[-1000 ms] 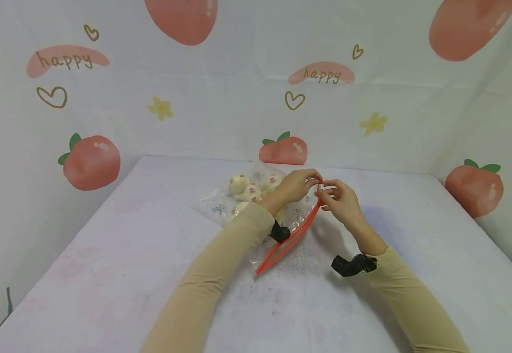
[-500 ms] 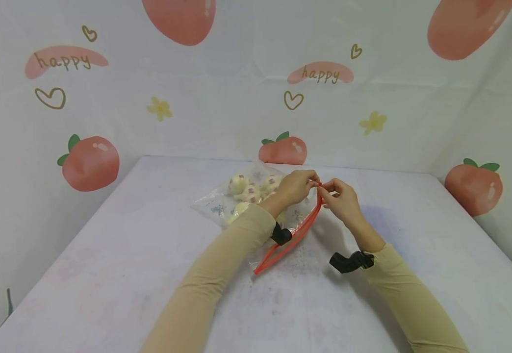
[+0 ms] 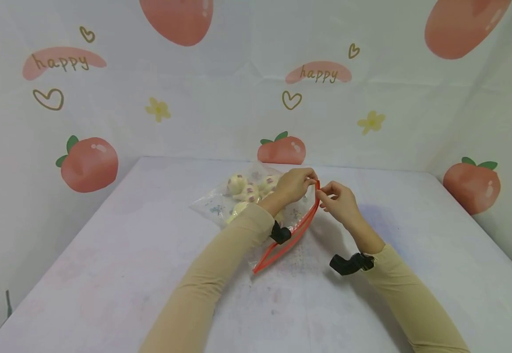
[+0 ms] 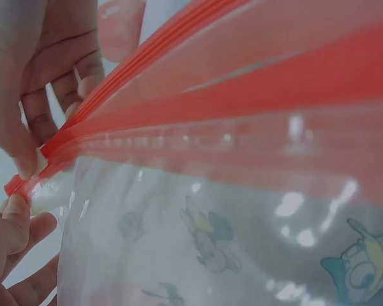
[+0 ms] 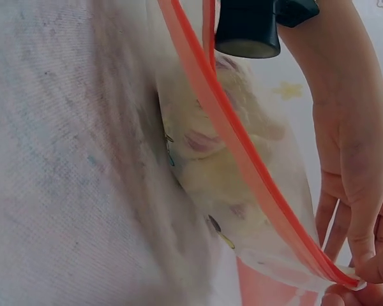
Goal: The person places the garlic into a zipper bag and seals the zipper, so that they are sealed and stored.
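Note:
A clear zip bag (image 3: 216,208) with a red seal strip (image 3: 288,249) and cartoon prints lies on the table. Inside it are several cream-coloured round things (image 3: 237,183) with purple marks; what they are is unclear. My left hand (image 3: 294,185) reaches across the bag and pinches the far corner beside the strip's end. Just right of it, my right hand (image 3: 341,200) pinches the strip between thumb and fingers. In the left wrist view both sets of fingertips meet at the corner of the red strip (image 4: 255,83). Toward the near end, the strip's two sides stand apart.
A black wrist camera (image 3: 350,264) hangs under the right wrist, another (image 3: 281,233) under the left one, close to the bag's mouth. The white table (image 3: 150,274) ends at a fabric backdrop (image 3: 220,122) printed with fruit.
The right hand's fingers were spread at the corner, then closed on it; now they sit slightly lower on the strip. The left hand has stayed at the corner, shifting only slightly.

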`<state>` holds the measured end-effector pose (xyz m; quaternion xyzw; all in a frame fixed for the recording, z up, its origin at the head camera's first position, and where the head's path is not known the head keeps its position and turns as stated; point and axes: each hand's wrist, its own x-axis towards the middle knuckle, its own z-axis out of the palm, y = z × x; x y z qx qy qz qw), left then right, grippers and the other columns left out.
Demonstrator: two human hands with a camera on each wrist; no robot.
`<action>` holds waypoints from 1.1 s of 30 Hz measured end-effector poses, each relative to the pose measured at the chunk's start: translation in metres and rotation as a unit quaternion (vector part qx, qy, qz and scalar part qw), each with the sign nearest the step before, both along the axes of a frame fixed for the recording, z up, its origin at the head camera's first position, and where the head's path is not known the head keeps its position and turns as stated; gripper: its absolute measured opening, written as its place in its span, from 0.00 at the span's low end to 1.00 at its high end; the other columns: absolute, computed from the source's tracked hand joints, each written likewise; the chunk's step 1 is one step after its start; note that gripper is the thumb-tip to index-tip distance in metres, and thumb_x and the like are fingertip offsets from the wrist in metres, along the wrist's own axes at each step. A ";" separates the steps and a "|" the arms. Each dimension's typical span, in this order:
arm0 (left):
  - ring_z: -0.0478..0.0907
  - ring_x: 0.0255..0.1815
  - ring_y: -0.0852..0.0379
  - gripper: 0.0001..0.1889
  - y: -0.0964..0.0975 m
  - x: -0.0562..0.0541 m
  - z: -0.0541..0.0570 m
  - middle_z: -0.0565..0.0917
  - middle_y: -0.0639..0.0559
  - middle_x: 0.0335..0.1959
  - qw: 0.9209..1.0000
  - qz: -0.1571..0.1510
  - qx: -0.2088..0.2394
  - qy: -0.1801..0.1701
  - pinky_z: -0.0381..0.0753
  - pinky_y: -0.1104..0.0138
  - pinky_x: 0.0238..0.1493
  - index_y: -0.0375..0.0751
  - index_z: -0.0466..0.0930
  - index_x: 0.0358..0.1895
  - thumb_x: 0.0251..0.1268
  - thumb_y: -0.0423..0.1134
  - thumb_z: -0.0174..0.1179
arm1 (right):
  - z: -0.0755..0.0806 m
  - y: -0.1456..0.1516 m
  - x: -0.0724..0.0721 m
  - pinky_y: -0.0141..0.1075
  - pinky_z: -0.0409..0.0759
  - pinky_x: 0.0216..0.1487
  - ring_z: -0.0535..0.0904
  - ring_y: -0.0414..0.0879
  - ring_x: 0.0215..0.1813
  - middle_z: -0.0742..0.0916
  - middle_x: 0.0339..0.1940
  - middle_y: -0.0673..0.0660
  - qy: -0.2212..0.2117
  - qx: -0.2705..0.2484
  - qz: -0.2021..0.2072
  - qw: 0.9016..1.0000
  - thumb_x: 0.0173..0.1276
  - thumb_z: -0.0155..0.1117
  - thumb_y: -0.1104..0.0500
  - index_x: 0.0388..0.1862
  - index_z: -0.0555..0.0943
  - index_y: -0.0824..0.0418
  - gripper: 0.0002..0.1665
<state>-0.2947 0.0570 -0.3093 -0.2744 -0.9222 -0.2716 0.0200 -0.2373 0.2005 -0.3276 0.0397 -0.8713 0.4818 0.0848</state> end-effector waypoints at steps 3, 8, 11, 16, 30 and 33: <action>0.80 0.43 0.57 0.09 -0.001 -0.001 0.000 0.84 0.54 0.45 1.000 0.001 0.001 0.001 0.77 0.67 0.41 0.49 0.79 0.46 0.71 0.42 0.50 | -0.001 0.000 0.001 0.25 0.77 0.26 0.80 0.35 0.22 0.83 0.38 0.71 -0.001 -0.001 0.003 1.000 0.67 0.58 0.59 0.36 0.75 0.71 0.13; 0.80 0.41 0.58 0.09 -0.003 -0.002 0.000 0.84 0.54 0.46 1.000 0.000 0.000 -0.007 0.75 0.69 0.37 0.50 0.79 0.46 0.71 0.43 0.49 | -0.003 0.000 0.003 0.25 0.77 0.26 0.80 0.37 0.22 0.83 0.38 0.70 -0.006 0.002 0.008 1.000 0.67 0.58 0.59 0.36 0.75 0.71 0.13; 0.80 0.42 0.57 0.09 -0.005 -0.004 -0.001 0.84 0.53 0.46 1.000 -0.003 0.003 -0.007 0.76 0.68 0.38 0.49 0.79 0.46 0.71 0.43 0.49 | -0.005 0.000 0.004 0.25 0.77 0.27 0.80 0.38 0.23 0.84 0.38 0.70 -0.009 0.006 0.011 1.000 0.67 0.58 0.59 0.36 0.75 0.71 0.13; 0.81 0.44 0.57 0.09 -0.006 -0.006 0.001 0.84 0.52 0.46 1.000 -0.009 0.003 -0.005 0.77 0.67 0.41 0.48 0.79 0.46 0.70 0.43 0.51 | -0.007 0.000 0.006 0.26 0.77 0.27 0.81 0.40 0.23 0.84 0.39 0.70 -0.009 0.011 0.013 1.000 0.67 0.58 0.59 0.35 0.75 0.71 0.13; 0.80 0.40 0.56 0.09 -0.010 -0.006 0.003 0.85 0.52 0.44 1.000 -0.007 -0.008 0.000 0.77 0.66 0.40 0.49 0.79 0.46 0.69 0.44 0.52 | -0.012 -0.002 0.011 0.28 0.76 0.26 0.79 0.38 0.21 0.85 0.37 0.69 -0.009 0.022 0.027 0.999 0.67 0.59 0.60 0.34 0.76 0.70 0.12; 0.80 0.40 0.55 0.10 -0.011 -0.006 0.003 0.85 0.52 0.44 1.000 -0.007 -0.009 0.002 0.76 0.67 0.39 0.49 0.79 0.46 0.69 0.43 0.52 | -0.013 -0.003 0.012 0.28 0.76 0.24 0.79 0.38 0.21 0.85 0.35 0.69 -0.005 0.020 0.030 0.999 0.66 0.59 0.61 0.32 0.76 0.71 0.11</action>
